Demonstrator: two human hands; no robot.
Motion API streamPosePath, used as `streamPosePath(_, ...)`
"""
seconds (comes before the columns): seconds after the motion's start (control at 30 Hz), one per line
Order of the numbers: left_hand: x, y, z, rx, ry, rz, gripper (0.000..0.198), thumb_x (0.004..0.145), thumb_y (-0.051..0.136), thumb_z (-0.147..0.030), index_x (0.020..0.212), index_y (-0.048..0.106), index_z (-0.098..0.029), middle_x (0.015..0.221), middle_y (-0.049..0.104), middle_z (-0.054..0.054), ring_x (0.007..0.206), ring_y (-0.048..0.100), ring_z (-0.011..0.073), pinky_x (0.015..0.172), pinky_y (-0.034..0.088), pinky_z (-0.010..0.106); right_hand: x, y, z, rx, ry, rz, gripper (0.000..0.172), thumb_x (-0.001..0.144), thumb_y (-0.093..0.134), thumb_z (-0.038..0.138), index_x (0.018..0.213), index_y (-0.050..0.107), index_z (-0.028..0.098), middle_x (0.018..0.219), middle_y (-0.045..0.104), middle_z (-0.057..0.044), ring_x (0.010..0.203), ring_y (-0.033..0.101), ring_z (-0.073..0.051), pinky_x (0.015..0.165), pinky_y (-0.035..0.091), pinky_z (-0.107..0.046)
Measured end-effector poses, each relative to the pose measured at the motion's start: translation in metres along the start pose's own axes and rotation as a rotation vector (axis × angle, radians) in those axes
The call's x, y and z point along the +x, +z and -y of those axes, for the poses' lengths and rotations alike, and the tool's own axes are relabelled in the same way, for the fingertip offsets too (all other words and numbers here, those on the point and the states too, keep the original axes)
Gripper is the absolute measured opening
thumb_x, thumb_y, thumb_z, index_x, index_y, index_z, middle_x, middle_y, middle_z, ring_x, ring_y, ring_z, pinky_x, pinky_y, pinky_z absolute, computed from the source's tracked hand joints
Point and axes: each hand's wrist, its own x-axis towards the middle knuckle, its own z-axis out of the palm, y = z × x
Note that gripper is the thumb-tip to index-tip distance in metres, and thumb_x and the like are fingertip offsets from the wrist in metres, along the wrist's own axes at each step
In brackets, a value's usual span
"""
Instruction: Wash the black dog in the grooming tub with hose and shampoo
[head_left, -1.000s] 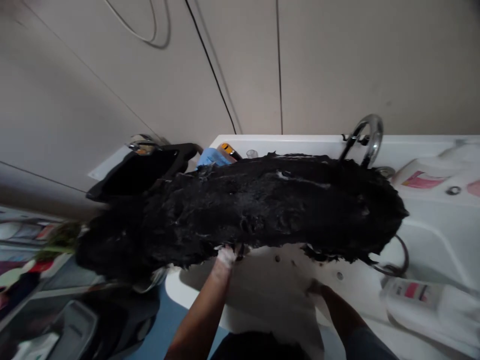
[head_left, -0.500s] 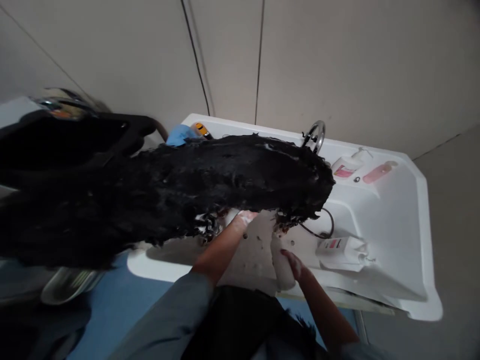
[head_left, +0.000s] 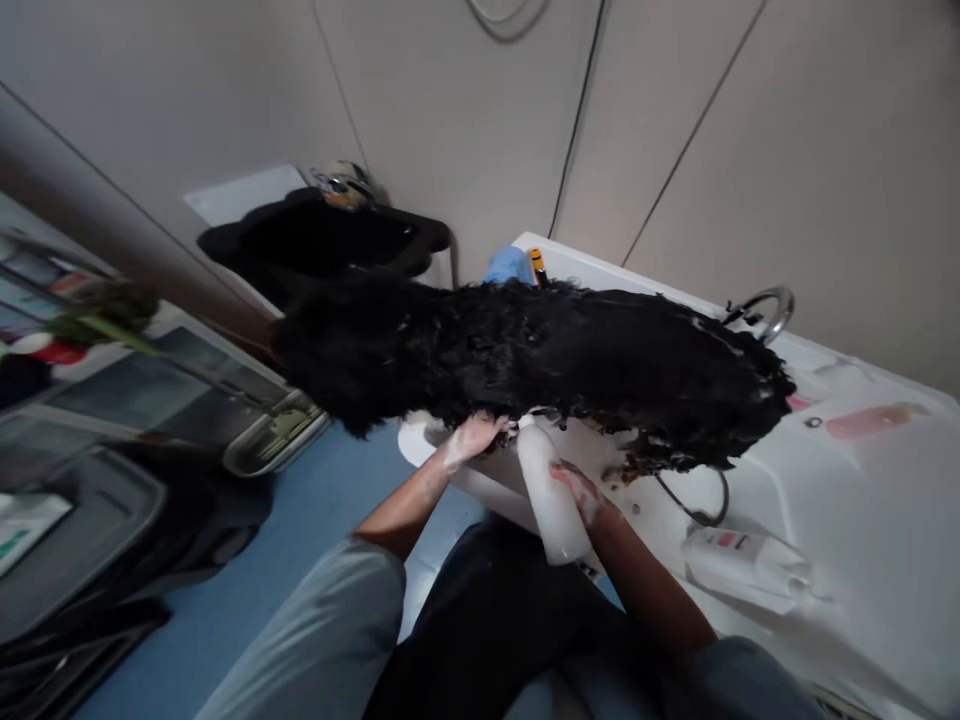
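Left hand (head_left: 471,440), lathered with white foam, reaches up under the long mass of wet black hair (head_left: 540,360), fingers curled into its underside; the grip is partly closed on strands. Right hand (head_left: 576,492) is wrapped around the side of a white plastic squeeze bottle (head_left: 551,497), held nearly upright with its top touching the hair's lower edge. The hair lies stretched across the white moulded wash basin (head_left: 847,500).

Count: one bottle in hand; one white bottle with a pink label (head_left: 742,562) lying in the basin; one pink bottle (head_left: 870,420) on the far ledge. One chrome tap (head_left: 761,310) stands behind, partly hidden by hair. A black basin (head_left: 330,235) sits left.
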Motion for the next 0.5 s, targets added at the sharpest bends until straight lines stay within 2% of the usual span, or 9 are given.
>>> streamPosePath(0.07,-0.001,-0.030,-0.046,0.180,0.191,-0.064,0.016,0.079,0.084,-0.031,0.073,0.074,-0.022,0.076,0.072,0.006,0.111,0.074,0.0328,0.110,0.055,0.039,-0.006,0.026,0.008,0.048,-0.066,0.052,0.048,0.072,0.089,0.062,0.090,0.067,0.024,0.066,0.064,0.002,0.056,0.059,-0.017,0.056,0.053,-0.029)
streamPosePath(0.1,0.000,-0.040,-0.069,0.340,0.340,-0.119,0.016,0.084,0.079,-0.037,0.083,0.078,-0.021,0.091,0.078,0.007,0.112,0.073,0.0313,0.111,0.054,0.039,-0.008,0.038,0.014,0.073,-0.120,0.067,0.052,0.070,0.092,0.064,0.091,0.067,0.023,0.067,0.065,0.002,0.057,0.058,-0.016,0.055,0.052,-0.028)
streamPosePath(0.17,0.003,-0.048,-0.105,0.741,0.612,-0.286,0.031,0.093,0.066,-0.041,0.109,0.081,-0.019,0.122,0.079,0.013,0.124,0.069,0.0338,0.118,0.049,0.046,-0.007,0.060,0.028,0.129,-0.172,0.127,0.058,0.069,0.095,0.067,0.091,0.067,0.022,0.067,0.065,0.003,0.057,0.056,-0.014,0.053,0.049,-0.024)
streamPosePath(0.23,0.005,-0.043,-0.121,1.089,0.711,-0.368,0.046,0.096,0.059,-0.037,0.132,0.076,-0.015,0.149,0.068,0.020,0.141,0.059,0.0401,0.122,0.043,0.057,-0.004,0.077,0.045,0.213,-0.077,0.271,0.062,0.073,0.092,0.072,0.095,0.068,0.019,0.070,0.067,0.002,0.058,0.058,-0.013,0.052,0.049,-0.023)
streamPosePath(0.3,0.005,-0.035,-0.121,1.333,0.724,-0.246,0.058,0.095,0.058,-0.033,0.148,0.067,-0.012,0.164,0.054,0.024,0.152,0.049,0.0444,0.123,0.039,0.062,-0.003,0.089,0.062,0.320,0.050,0.464,0.066,0.082,0.083,0.076,0.107,0.069,0.017,0.079,0.072,-0.001,0.065,0.064,-0.016,0.056,0.053,-0.025)
streamPosePath(0.4,0.008,-0.034,-0.117,1.523,0.800,0.178,0.069,0.091,0.063,-0.035,0.155,0.060,-0.007,0.163,0.054,0.026,0.155,0.046,0.0442,0.124,0.041,0.055,-0.006,0.100,0.084,0.416,0.075,0.634,0.067,0.089,0.075,0.075,0.120,0.067,0.016,0.092,0.077,-0.005,0.077,0.071,-0.019,0.065,0.059,-0.029)
streamPosePath(0.43,0.010,-0.038,-0.120,1.540,0.836,0.215,0.069,0.091,0.062,-0.036,0.154,0.060,-0.006,0.159,0.058,0.027,0.153,0.049,0.0438,0.123,0.042,0.054,-0.008,0.102,0.088,0.421,0.056,0.642,0.065,0.090,0.075,0.073,0.121,0.067,0.017,0.092,0.078,-0.005,0.077,0.071,-0.019,0.067,0.060,-0.029)
streamPosePath(0.47,0.014,-0.042,-0.125,1.536,0.867,0.156,0.068,0.093,0.061,-0.039,0.152,0.061,-0.007,0.155,0.061,0.027,0.150,0.051,0.0437,0.123,0.042,0.055,-0.008,0.104,0.091,0.411,0.040,0.634,0.062,0.090,0.075,0.071,0.119,0.067,0.017,0.090,0.077,-0.005,0.076,0.071,-0.018,0.066,0.059,-0.028)
streamPosePath(0.5,0.017,-0.046,-0.131,1.514,0.889,0.029,0.066,0.094,0.059,-0.040,0.151,0.062,-0.007,0.153,0.062,0.027,0.147,0.053,0.0439,0.123,0.040,0.058,-0.008,0.106,0.092,0.392,0.025,0.615,0.059,0.090,0.076,0.070,0.117,0.068,0.017,0.087,0.077,-0.004,0.072,0.070,-0.018,0.064,0.058,-0.027)
